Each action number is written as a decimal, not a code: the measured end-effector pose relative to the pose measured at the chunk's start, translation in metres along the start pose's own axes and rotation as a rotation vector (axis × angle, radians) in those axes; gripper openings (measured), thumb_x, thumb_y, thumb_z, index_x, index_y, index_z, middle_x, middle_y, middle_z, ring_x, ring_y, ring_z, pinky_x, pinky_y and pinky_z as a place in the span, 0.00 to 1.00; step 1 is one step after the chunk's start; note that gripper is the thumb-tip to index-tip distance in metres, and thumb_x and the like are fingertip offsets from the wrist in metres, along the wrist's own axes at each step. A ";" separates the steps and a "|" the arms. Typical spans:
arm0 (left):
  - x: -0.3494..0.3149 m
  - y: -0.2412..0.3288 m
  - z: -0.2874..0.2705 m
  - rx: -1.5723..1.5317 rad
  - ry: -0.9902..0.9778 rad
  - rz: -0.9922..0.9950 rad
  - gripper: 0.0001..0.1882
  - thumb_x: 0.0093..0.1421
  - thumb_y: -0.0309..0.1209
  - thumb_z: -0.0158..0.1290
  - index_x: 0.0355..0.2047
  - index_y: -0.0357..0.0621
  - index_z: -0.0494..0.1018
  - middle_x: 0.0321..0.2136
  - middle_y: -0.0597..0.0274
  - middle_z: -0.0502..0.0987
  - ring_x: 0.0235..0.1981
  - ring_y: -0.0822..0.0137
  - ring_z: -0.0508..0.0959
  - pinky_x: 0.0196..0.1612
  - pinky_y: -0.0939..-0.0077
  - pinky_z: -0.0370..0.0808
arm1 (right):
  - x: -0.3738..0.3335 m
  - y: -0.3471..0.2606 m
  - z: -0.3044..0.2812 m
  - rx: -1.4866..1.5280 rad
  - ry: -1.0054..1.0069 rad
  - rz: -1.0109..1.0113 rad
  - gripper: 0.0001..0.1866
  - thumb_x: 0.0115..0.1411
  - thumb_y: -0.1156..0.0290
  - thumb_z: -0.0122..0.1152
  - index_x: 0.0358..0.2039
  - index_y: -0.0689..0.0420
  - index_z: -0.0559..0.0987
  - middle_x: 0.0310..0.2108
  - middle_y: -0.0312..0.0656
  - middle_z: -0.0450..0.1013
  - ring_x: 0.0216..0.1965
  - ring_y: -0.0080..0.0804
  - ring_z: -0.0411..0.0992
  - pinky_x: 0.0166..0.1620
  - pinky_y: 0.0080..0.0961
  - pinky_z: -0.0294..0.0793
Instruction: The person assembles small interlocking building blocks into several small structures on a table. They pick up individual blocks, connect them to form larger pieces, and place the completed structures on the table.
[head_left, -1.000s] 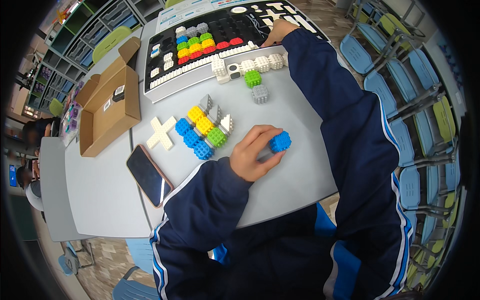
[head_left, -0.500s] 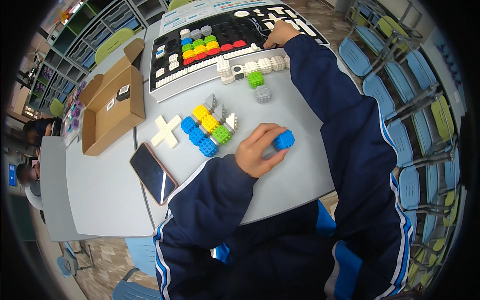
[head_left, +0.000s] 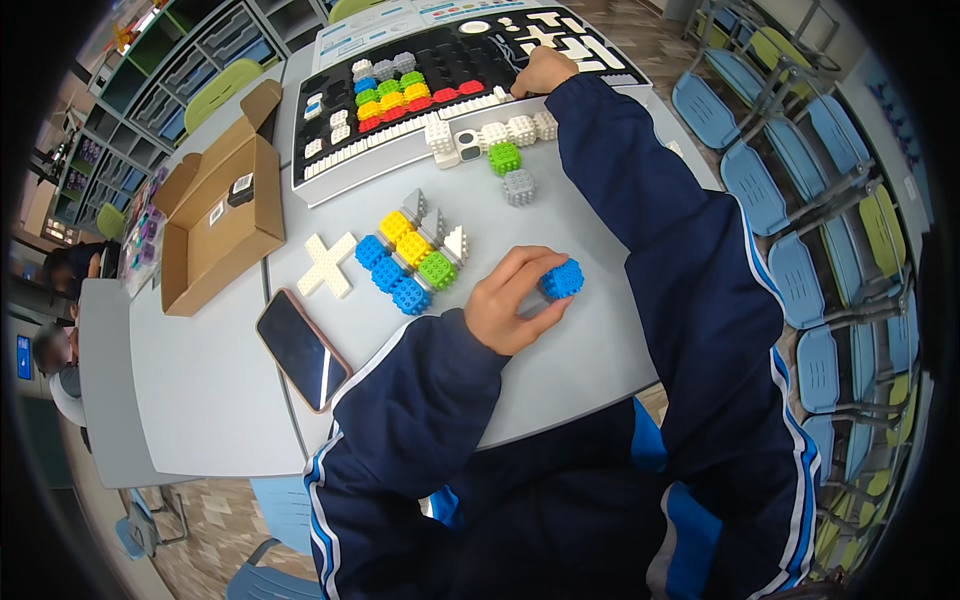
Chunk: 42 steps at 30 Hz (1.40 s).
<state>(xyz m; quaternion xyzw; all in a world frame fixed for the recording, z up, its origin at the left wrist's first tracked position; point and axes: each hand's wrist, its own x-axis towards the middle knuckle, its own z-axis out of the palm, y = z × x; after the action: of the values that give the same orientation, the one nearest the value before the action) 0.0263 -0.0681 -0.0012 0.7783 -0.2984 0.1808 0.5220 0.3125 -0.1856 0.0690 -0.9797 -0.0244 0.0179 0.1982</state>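
My left hand (head_left: 512, 302) grips a studded blue block (head_left: 563, 280) between thumb and fingers, just above or on the table near its front edge. My right hand (head_left: 545, 72) reaches far into the kit tray (head_left: 330, 182), fingers bent together at its front rim beside a row of small white connectors (head_left: 430, 118). Whatever its fingertips pinch is hidden. Left of my left hand lies a joined group of blue blocks (head_left: 385, 272), yellow blocks (head_left: 410, 240), a green block (head_left: 437, 269) and grey and white pointed pieces. A white cross-shaped plate (head_left: 327, 265) is beside them.
In front of the tray sit a chain of white blocks (head_left: 508, 131), a green block (head_left: 504, 157) and a grey block (head_left: 519, 187). A phone (head_left: 302, 348) lies at left, near an open cardboard box (head_left: 225, 230). Stacked blue chairs (head_left: 755, 185) stand at right.
The whole view has shifted slightly, moving the table things a little left. Both hands keep nearly the same places, the left still gripping the blue block.
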 end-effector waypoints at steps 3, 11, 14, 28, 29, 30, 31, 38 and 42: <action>0.001 0.000 0.001 0.003 -0.005 0.001 0.22 0.49 0.19 0.64 0.46 0.36 0.76 0.42 0.56 0.76 0.39 0.65 0.80 0.41 0.76 0.78 | 0.000 0.006 0.004 0.013 0.139 -0.081 0.26 0.33 0.63 0.77 0.33 0.68 0.83 0.34 0.55 0.80 0.38 0.46 0.80 0.43 0.32 0.78; 0.002 -0.002 0.003 0.002 -0.029 -0.002 0.22 0.49 0.19 0.64 0.46 0.36 0.75 0.42 0.55 0.76 0.39 0.63 0.79 0.43 0.75 0.78 | 0.001 0.008 0.013 0.092 0.216 -0.062 0.21 0.36 0.69 0.78 0.34 0.63 0.83 0.37 0.55 0.79 0.43 0.48 0.79 0.47 0.36 0.78; 0.002 -0.006 0.003 0.063 -0.028 -0.017 0.21 0.49 0.20 0.63 0.46 0.35 0.74 0.42 0.54 0.76 0.41 0.59 0.79 0.45 0.73 0.77 | -0.006 0.010 0.007 0.174 0.298 -0.179 0.16 0.38 0.72 0.75 0.29 0.61 0.82 0.35 0.54 0.79 0.41 0.49 0.79 0.45 0.38 0.79; -0.003 -0.010 -0.002 0.079 -0.107 -0.274 0.24 0.48 0.23 0.64 0.47 0.38 0.70 0.44 0.53 0.78 0.47 0.61 0.79 0.53 0.72 0.73 | -0.202 0.070 0.014 0.473 0.071 -0.582 0.12 0.50 0.74 0.70 0.28 0.61 0.72 0.28 0.41 0.74 0.30 0.31 0.73 0.37 0.28 0.74; -0.003 -0.008 -0.003 0.080 -0.106 -0.277 0.25 0.48 0.23 0.64 0.47 0.37 0.70 0.44 0.54 0.78 0.47 0.61 0.79 0.53 0.72 0.73 | -0.202 0.074 0.019 0.481 0.052 -0.562 0.12 0.50 0.74 0.70 0.28 0.61 0.72 0.28 0.41 0.74 0.31 0.32 0.73 0.37 0.28 0.74; -0.002 -0.009 -0.002 0.072 -0.107 -0.277 0.25 0.49 0.23 0.64 0.47 0.37 0.70 0.44 0.54 0.78 0.47 0.61 0.79 0.53 0.72 0.73 | -0.202 0.079 0.022 0.483 0.035 -0.537 0.13 0.49 0.73 0.70 0.28 0.61 0.72 0.28 0.41 0.74 0.31 0.34 0.74 0.37 0.29 0.73; -0.001 -0.009 -0.001 0.061 -0.105 -0.282 0.25 0.49 0.23 0.64 0.47 0.37 0.69 0.44 0.54 0.78 0.47 0.61 0.79 0.53 0.72 0.73 | -0.201 0.083 0.023 0.409 0.139 -0.626 0.12 0.50 0.73 0.70 0.28 0.60 0.73 0.29 0.42 0.74 0.32 0.34 0.74 0.37 0.29 0.72; -0.003 -0.007 -0.003 0.019 -0.087 -0.383 0.28 0.49 0.23 0.65 0.49 0.37 0.66 0.44 0.54 0.78 0.47 0.63 0.78 0.54 0.72 0.71 | -0.222 0.083 0.024 0.464 0.317 -0.954 0.09 0.51 0.76 0.67 0.35 0.57 0.81 0.35 0.39 0.76 0.34 0.34 0.73 0.44 0.30 0.68; 0.000 -0.005 -0.003 -0.076 -0.060 -0.415 0.30 0.48 0.22 0.66 0.50 0.38 0.65 0.43 0.54 0.77 0.47 0.65 0.78 0.53 0.73 0.71 | -0.227 0.082 0.028 0.432 0.238 -1.157 0.16 0.46 0.80 0.66 0.38 0.56 0.82 0.37 0.36 0.75 0.35 0.33 0.72 0.46 0.31 0.68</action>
<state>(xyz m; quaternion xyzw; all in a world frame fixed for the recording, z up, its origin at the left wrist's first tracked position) 0.0293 -0.0645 -0.0033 0.8078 -0.1537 0.0344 0.5680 0.0879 -0.2623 0.0168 -0.7411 -0.5240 -0.1968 0.3707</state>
